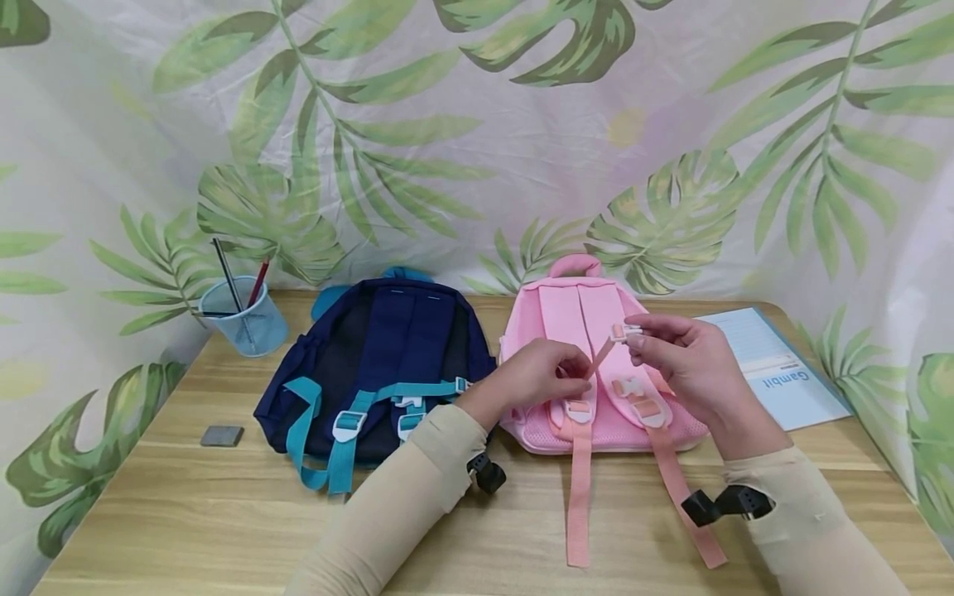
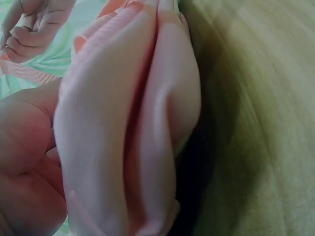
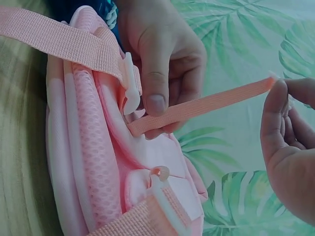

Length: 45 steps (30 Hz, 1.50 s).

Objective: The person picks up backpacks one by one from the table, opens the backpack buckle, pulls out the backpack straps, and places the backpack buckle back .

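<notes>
A pink backpack (image 1: 561,302) lies on the table with its shoulder straps facing up. Thumb and fingers of my left hand (image 1: 542,372) pinch a thin peach strap (image 3: 206,107) near where it meets the shoulder strap. At that strap's other end, my right hand (image 1: 684,358) pinches a small white buckle (image 1: 623,333), mostly covered by fingertips in the right wrist view. The thin strap stretches taut between both hands. Another buckle piece (image 1: 628,386) rests on the right shoulder strap. In the left wrist view, the bag's side (image 2: 98,123) hides part of the left hand.
Two loose peach webbing straps (image 1: 579,497) hang toward the front of the table. Left of the pink bag lies a navy backpack (image 1: 387,331) with teal straps. A blue mesh pen cup (image 1: 257,331), a grey block (image 1: 222,435) and a notebook (image 1: 801,397) surround them.
</notes>
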Each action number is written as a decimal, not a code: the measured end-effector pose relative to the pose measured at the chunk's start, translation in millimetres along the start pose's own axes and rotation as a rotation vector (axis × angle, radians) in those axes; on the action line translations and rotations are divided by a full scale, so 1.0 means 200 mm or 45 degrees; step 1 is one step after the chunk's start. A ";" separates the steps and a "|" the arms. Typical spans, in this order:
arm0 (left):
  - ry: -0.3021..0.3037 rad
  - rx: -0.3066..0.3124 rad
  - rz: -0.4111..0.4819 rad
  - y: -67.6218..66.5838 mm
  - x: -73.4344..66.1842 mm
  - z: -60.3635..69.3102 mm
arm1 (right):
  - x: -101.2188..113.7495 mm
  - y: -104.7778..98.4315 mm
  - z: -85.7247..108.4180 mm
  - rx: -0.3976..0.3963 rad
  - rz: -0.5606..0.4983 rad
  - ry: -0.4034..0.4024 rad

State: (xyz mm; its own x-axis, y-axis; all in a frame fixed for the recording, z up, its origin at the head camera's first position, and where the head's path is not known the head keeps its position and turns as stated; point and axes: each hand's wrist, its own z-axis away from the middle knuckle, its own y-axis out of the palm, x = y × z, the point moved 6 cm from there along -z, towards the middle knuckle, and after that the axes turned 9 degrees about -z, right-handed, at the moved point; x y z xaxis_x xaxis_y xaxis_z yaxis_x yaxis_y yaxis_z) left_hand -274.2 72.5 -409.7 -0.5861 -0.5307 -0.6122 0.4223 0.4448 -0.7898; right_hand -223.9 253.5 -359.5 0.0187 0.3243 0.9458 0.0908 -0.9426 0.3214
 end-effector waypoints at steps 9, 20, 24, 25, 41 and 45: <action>-0.019 -0.011 -0.036 0.01 0.02 0.00 | -0.02 -0.02 -0.01 -0.019 -0.158 -0.027; -0.057 -0.006 0.033 0.02 0.03 0.01 | -0.01 -0.04 -0.01 -0.002 -0.073 -0.026; -0.076 0.008 0.056 0.03 0.03 0.01 | 0.01 -0.07 0.00 0.029 -0.030 -0.028; -0.078 0.009 0.061 0.03 0.03 0.01 | 0.01 -0.08 0.00 0.032 -0.017 -0.030; -0.054 0.018 0.068 0.04 0.05 0.00 | 0.00 -0.40 0.05 0.102 0.437 -0.089; -0.065 0.029 0.088 0.05 0.06 0.00 | -0.02 -0.49 0.06 0.078 0.741 -0.049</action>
State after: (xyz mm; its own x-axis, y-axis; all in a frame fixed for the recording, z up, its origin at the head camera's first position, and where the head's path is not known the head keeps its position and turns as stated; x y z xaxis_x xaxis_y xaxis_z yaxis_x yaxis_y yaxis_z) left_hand -277.2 70.2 -424.4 -0.5192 -0.5356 -0.6660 0.4762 0.4658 -0.7458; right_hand -221.3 344.9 -394.8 0.1190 -0.2414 0.9631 0.1119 -0.9606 -0.2546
